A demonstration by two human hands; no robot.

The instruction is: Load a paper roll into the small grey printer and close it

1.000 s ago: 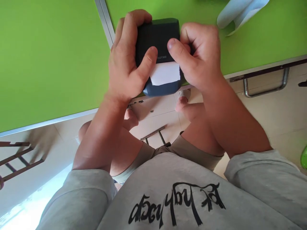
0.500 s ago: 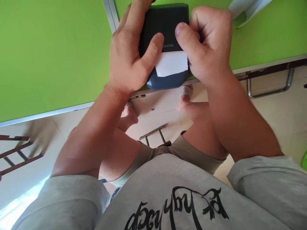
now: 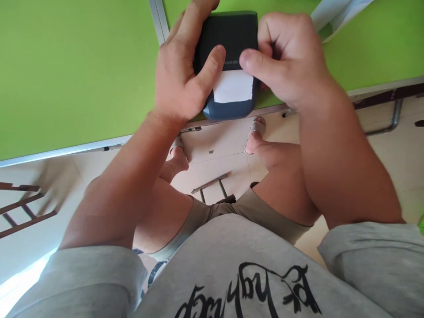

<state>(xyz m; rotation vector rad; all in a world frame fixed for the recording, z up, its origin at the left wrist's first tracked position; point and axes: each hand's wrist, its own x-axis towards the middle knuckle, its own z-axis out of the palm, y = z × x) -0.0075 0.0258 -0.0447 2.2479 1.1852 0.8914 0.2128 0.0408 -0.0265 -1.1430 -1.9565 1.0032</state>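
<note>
A small handheld label printer point(image 3: 228, 33), black on top and dark blue at its near end, sits at the near edge of the green table. From it a blank white paper label point(image 3: 233, 87) lies over the blue part. My left hand point(image 3: 183, 70) grips the printer's left side, thumb across the top and fingers along the far left side. At the right side my right hand point(image 3: 288, 57) is closed, its thumb tip on the printer just above the label's upper right corner. Its curled fingers are partly hidden beside the printer.
The green table point(image 3: 73, 79) has a metal edge strip facing me and a metal seam at the upper left. A curled white sheet point(image 3: 341, 15) lies at the upper right. Below are my legs, the tiled floor and wooden stools point(image 3: 26, 210).
My right thumb has slid down the printer toward the label, and the right wrist has swung outward. My left hand keeps its hold. The view has shifted slightly.
</note>
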